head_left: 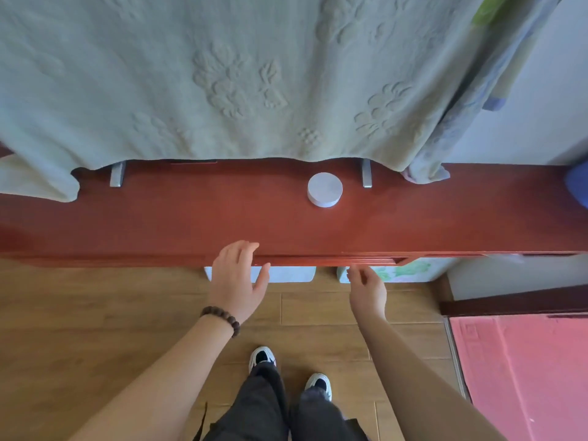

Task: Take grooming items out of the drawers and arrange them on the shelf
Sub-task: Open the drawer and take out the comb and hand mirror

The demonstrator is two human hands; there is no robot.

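Note:
A round white jar stands on the red-brown wooden shelf top, toward the right of its middle. My left hand, with a bead bracelet on the wrist, has straight fingers that touch the shelf's front edge. My right hand hovers just below that edge with its fingers relaxed and nothing in it. A drawer front juts out slightly at the right under the top. What lies inside the drawers is hidden.
A pale green embossed towel hangs over the back of the shelf, with two grey brackets under it. White and patterned boxes sit on the wooden floor below the edge. A pink board lies at the right. My feet stand below.

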